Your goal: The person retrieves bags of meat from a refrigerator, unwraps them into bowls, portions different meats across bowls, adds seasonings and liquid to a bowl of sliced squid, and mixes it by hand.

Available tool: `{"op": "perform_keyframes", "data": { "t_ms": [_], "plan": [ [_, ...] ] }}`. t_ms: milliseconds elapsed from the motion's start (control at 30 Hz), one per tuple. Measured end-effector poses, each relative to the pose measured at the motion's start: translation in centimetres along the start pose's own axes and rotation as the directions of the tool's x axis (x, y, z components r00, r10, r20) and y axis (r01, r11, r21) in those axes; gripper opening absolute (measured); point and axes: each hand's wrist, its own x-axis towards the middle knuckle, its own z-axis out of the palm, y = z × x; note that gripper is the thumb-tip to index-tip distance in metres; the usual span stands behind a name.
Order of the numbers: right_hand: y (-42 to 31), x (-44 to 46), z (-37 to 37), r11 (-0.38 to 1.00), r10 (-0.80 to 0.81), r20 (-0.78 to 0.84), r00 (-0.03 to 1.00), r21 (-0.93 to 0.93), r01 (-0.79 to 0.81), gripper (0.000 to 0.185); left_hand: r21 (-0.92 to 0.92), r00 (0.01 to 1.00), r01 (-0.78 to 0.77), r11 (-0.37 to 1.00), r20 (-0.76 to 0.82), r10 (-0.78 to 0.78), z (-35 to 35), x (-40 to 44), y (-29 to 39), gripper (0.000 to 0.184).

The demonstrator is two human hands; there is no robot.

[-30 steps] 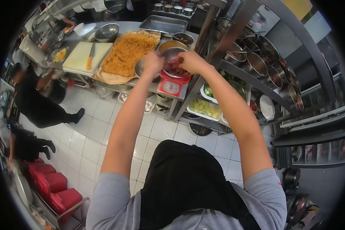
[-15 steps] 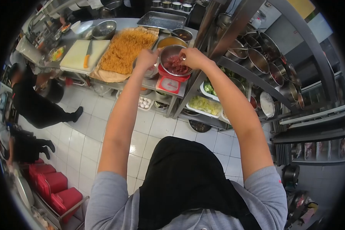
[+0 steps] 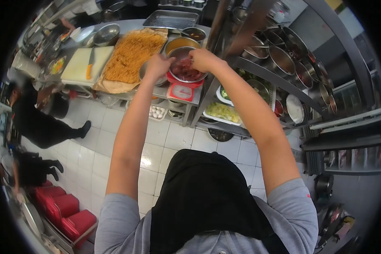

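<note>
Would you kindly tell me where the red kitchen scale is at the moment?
In the head view, the red scale sits above centre at the right end of the counter, under the bowl of red meat.

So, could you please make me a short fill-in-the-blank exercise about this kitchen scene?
1. Beneath the metal bowl is a red ____ with a round dial.
2. The hand with its fingers inside that bowl is the person's ____ one.
3. On the white cutting board lies a ____.
4. Over the grey shirt, the person wears a black ____.

Missing words: scale; right; knife; apron.
</note>
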Motion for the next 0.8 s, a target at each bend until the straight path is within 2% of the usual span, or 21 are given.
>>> {"op": "perform_keyframes", "data": {
  "t_ms": [100,167,200,233,300,333,367,400,433,467,500,533,567,633,667,700,733,800],
  "plan": [
    [0.7,0.0,0.8,0.999,0.031,0.029,0.999,-0.025,-0.031,0.033,-0.025,0.996,-0.047,0.999,-0.082,0.045,1.3,0.9,-1.2,0.035],
    [0.8,-0.6,0.9,0.993,0.008,-0.103,0.995,0.115,0.004,0.032,0.110,0.932,-0.250,0.962,-0.243,0.270,1.5,1.5,-2.0,0.026],
    [-0.1,-1.6,-0.4,0.978,0.033,-0.175,0.984,0.211,0.005,0.030,0.073,0.948,-0.153,0.986,-0.271,0.167,0.5,-0.3,-0.2,0.023],
    [-1.0,-2.8,-1.5,0.952,0.055,-0.235,0.970,0.306,0.020,0.028,0.066,0.938,-0.137,0.988,-0.311,0.151,0.2,-1.2,0.0,0.023],
    [-1.4,-3.5,-2.4,0.908,-0.040,-0.379,0.925,0.372,0.192,0.027,0.008,0.922,-0.162,0.987,-0.355,0.154,-1.5,-3.4,-0.6,0.023],
    [-2.7,-4.2,-3.2,0.891,-0.073,-0.374,0.924,0.392,0.229,0.028,0.009,0.900,-0.118,0.993,-0.423,0.111,-2.0,-5.0,-1.2,0.023],
    [-4.5,-5.4,-4.3,0.867,-0.113,-0.366,0.924,0.418,0.271,0.029,-0.103,0.902,-0.150,0.983,-0.421,0.093,-2.1,-6.9,-1.9,0.020],
    [-6.3,-6.5,-5.0,0.876,-0.207,-0.353,0.913,0.348,0.333,0.030,-0.206,0.896,-0.182,0.961,-0.437,0.076,-2.2,-9.1,-2.3,0.019],
    [-8.2,-7.4,-5.3,0.854,-0.372,-0.324,0.870,0.247,0.458,0.032,-0.292,0.912,-0.129,0.948,-0.411,-0.002,-2.8,-12.6,-1.6,0.020],
    [-9.7,-7.9,-4.5,0.839,-0.466,-0.284,0.838,0.156,0.520,0.034,-0.279,0.866,-0.104,0.955,-0.497,-0.051,-2.5,-15.2,-1.9,0.021],
    [-11.3,-8.8,-3.3,0.792,-0.534,-0.261,0.804,0.177,0.584,0.034,-0.240,0.804,-0.148,0.959,-0.594,-0.024,-1.8,-18.0,-2.4,0.020],
    [-12.4,-9.9,-1.9,0.758,-0.596,-0.204,0.776,0.173,0.628,0.032,-0.410,0.825,-0.164,0.897,-0.556,-0.103,-1.6,-21.4,-2.1,0.019],
    [-12.9,-10.4,0.2,0.653,-0.719,-0.154,0.678,0.185,0.735,0.032,-0.464,0.813,-0.110,0.879,-0.550,-0.189,-1.1,-24.6,-2.1,0.018],
    [-15.3,-14.0,2.6,0.612,-0.780,0.043,0.624,0.254,0.749,0.034,-0.513,0.726,-0.094,0.853,-0.622,-0.294,1.8,-30.6,-3.3,0.019],
    [-15.9,-15.7,3.7,0.572,-0.817,0.142,0.558,0.313,0.758,0.032,-0.523,0.627,-0.073,0.849,-0.686,-0.369,3.1,-34.0,-3.5,0.019],
    [-17.3,-16.9,4.2,0.438,-0.898,0.148,0.414,0.366,0.821,0.026,-0.563,0.602,-0.018,0.826,-0.666,-0.441,3.9,-37.7,-3.4,0.019],
    [-18.2,-18.9,4.9,0.338,-0.940,0.109,0.324,0.439,0.832,0.021,-0.601,0.574,0.035,0.798,-0.641,-0.508,5.5,-41.5,-3.0,0.019],
    [-20.1,-22.6,5.9,0.158,-0.987,0.082,0.135,0.544,0.824,0.016,-0.626,0.349,0.089,0.774,-0.709,-0.613,9.9,-48.7,-1.2,0.019]
  ]
}}
